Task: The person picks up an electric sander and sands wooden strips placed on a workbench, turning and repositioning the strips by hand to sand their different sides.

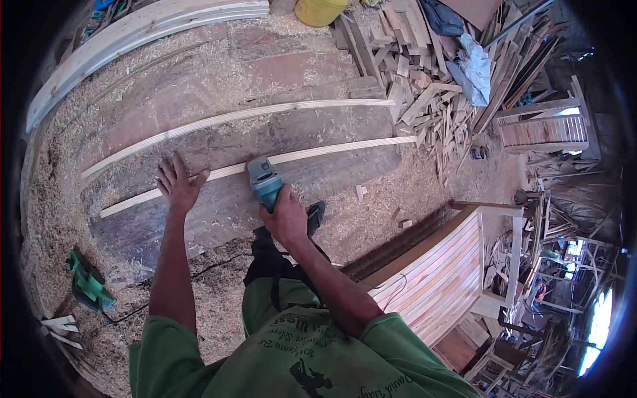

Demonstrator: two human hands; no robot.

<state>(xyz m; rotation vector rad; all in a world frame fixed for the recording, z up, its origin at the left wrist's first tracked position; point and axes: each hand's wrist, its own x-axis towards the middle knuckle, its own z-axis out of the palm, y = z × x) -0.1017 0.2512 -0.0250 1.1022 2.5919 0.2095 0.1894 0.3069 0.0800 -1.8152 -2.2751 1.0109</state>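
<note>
My right hand (287, 215) is wrapped round the body of a teal power tool (266, 182), whose head sits on a long pale wooden strip (318, 150). My left hand (178, 182) rests on the same strip further left, its fingers spread. A second pale strip (232, 117) lies roughly parallel beyond it. Both strips lie on a worn, dusty wooden board surface (219, 149) strewn with shavings. The underside of the tool's head is hidden.
Green power tool (91, 282) at lower left, with a black cable. Long planks (139, 36) at upper left, a yellow bucket (320, 10) at the top, scrap wood (434, 99) at upper right. A slatted wooden panel (438, 265) stands to my right.
</note>
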